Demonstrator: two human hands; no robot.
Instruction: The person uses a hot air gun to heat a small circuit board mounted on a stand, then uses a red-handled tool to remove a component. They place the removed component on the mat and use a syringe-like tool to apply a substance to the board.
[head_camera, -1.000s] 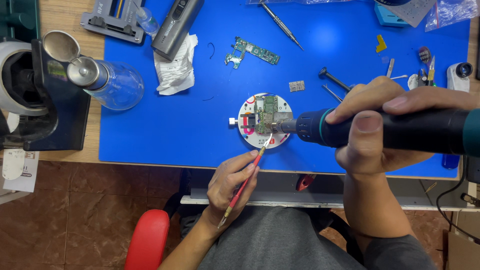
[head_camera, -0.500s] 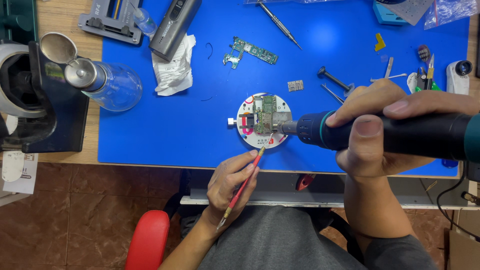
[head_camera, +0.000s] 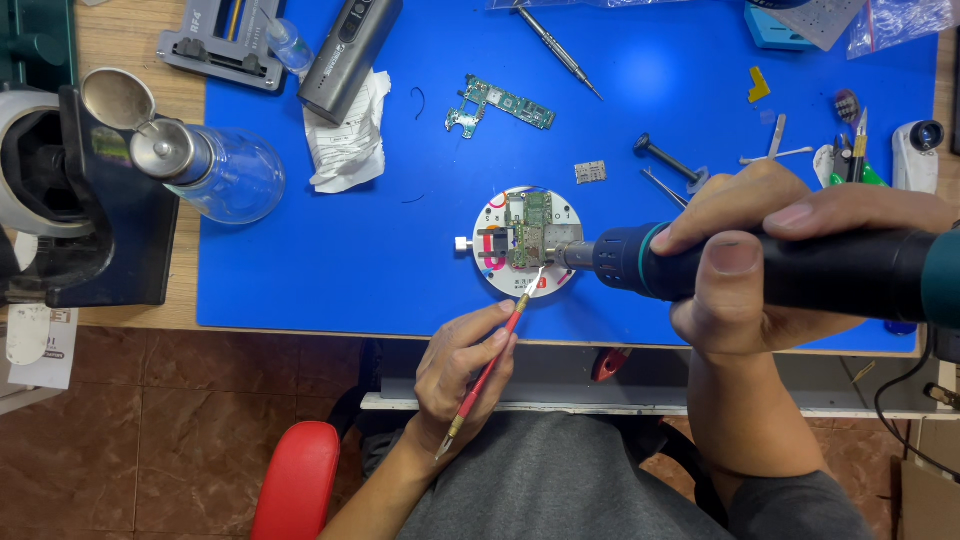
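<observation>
Small green circuit board (head_camera: 527, 232) is seen clamped on a round white holder (head_camera: 497, 268); holder is set on the blue mat (head_camera: 400, 270), near the mat's front edge, roughly mid-width.

Hot-air tool (head_camera: 760, 270), dark barrel with teal collar, is gripped by the right hand (head_camera: 770, 265), fingers wrapped fully around the handle, thumb laid over the top. Its metal nozzle is pointed at the right edge of the board, just beside or touching it; contact cannot be told.

Red-handled tweezers (head_camera: 490, 368) are pinched in the left hand (head_camera: 462, 372), fingers closed on the shaft. The pale tip is laid against the holder's front edge, just below the board.

Relative to the holder:
- Behind it, a second, longer green circuit board (head_camera: 500, 106) is laid loose on the mat.
- Just behind and to the right, a small grey chip piece (head_camera: 590, 171).
- Right of it, partly hidden by the right hand, a black-headed pin tool (head_camera: 665, 157).
- Far behind, a slim screwdriver (head_camera: 555, 45).
- Behind and left, a grey oblong device (head_camera: 350, 52) over a crumpled white wipe (head_camera: 350, 145).
- Well to the left, a clear glass bottle with metal cap (head_camera: 215, 170), at the mat's left edge.
- Beyond the bottle, off the mat, a black microscope base (head_camera: 100, 230).
</observation>
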